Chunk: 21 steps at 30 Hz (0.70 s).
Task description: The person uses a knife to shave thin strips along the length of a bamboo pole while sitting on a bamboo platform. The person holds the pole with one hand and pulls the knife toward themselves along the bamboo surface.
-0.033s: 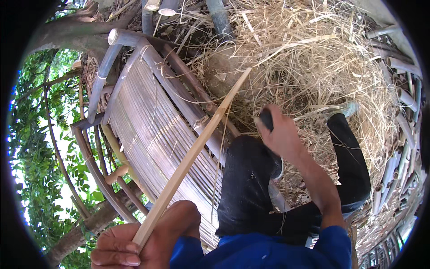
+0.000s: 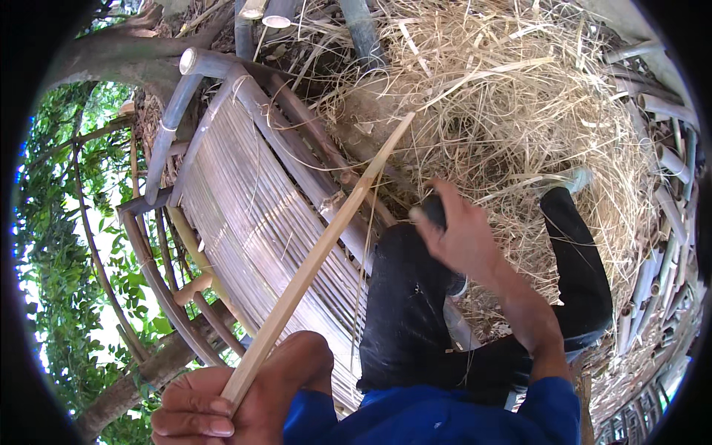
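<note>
My left hand [image 2: 271, 393] is closed around the thick lower end of a long pale bamboo strip [image 2: 317, 256]. From there the strip slants up and away to the right, narrowing to a thin tip. Beyond my raised knee, my right hand [image 2: 471, 241] is curled on a small black object [image 2: 435, 213], seen between thumb and fingers. Its kind does not show, as the fingers cover most of it. This hand is slightly blurred and stays apart from the strip, to the right of its upper part.
A slatted bamboo bench [image 2: 245, 200] stands to the left, beneath the strip. Pale shavings [image 2: 504, 96] lie heaped on the ground ahead and to the right. My black-trousered knee [image 2: 404, 297] rises between bench and right hand. Bamboo poles [image 2: 671, 167] line the right side.
My right hand has shifted slightly left and nearer to me, with the black object in it. The left hand and the strip have stayed almost still.
</note>
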Tool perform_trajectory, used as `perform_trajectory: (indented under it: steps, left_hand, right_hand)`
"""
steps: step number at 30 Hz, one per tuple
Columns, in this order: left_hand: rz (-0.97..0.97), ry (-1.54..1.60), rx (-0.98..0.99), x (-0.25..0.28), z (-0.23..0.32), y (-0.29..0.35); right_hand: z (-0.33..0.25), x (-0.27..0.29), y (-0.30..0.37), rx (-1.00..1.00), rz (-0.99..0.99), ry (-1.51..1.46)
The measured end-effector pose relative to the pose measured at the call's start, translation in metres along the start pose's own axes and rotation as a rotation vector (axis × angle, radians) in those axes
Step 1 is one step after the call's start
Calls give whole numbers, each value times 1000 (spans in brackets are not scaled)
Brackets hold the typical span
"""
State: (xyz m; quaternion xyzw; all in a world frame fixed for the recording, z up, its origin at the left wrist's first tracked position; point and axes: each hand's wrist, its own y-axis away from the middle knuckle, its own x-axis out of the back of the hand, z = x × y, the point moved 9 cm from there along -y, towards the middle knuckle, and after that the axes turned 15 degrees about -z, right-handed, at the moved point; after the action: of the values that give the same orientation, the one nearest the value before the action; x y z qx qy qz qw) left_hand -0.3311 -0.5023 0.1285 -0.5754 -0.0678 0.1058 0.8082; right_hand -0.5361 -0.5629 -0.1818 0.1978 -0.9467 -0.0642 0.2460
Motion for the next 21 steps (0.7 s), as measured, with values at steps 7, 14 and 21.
perform_trajectory:
  steps: [7, 14, 21]
  left_hand:
    - [-24, 156, 69, -2, 14, 4]
    - [-76, 189, 37, -3, 19, 9]
    - [22, -12, 15, -4, 13, 2]
  right_hand:
    - [-104, -3, 65, 480, 31, 105]
    - [-44, -1, 28, 163, 80, 119]
    - [48, -17, -19, -25, 60, 149]
